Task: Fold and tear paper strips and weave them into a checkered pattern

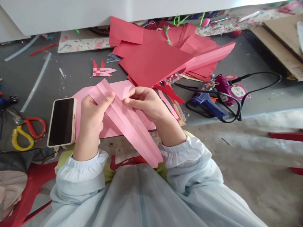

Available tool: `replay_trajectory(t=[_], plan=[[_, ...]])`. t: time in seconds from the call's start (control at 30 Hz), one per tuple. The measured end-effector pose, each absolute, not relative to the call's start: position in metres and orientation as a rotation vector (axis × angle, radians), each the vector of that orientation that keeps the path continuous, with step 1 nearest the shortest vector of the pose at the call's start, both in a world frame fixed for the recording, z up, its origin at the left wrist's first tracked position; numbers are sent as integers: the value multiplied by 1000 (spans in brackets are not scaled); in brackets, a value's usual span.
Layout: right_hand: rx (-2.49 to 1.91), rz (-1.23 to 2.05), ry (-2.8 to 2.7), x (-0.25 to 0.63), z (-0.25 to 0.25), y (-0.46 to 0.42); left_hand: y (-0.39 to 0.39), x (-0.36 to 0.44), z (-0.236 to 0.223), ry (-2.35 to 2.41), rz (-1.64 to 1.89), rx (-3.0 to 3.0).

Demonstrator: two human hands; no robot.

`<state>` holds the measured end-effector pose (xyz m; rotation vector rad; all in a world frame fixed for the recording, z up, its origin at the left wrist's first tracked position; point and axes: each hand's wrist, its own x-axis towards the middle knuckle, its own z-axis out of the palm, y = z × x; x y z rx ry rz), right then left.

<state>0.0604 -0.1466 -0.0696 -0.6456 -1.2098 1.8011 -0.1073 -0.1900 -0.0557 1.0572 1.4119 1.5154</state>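
A long pink paper strip [132,130] with fold creases along it slants from upper left down toward my lap. My left hand [96,107] is closed on its upper end, thumb on top. My right hand [145,102] pinches a small pale pink piece of paper [126,92] between thumb and fingers, just right of the strip; whether that piece joins the strip I cannot tell. Beneath both hands lie larger pink sheets [109,127] at the table's front edge. Beyond them rests a small red-and-white woven paper fish [104,70].
Red paper sheets [153,58] are heaped at the back. A blue glue gun [208,102] with looping black cable lies right, beside a purple box [230,90]. Left are a phone [62,121] and red-and-yellow-handled scissors [28,130]. Cardboard [279,47] sits at the far right.
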Motion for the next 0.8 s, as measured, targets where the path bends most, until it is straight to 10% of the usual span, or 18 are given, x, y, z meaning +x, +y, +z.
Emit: replay_trajectory(t=[0.8], plan=[[-677, 1671, -1242, 59, -70, -147, -194, -102, -58, 1318, 1373, 1111]])
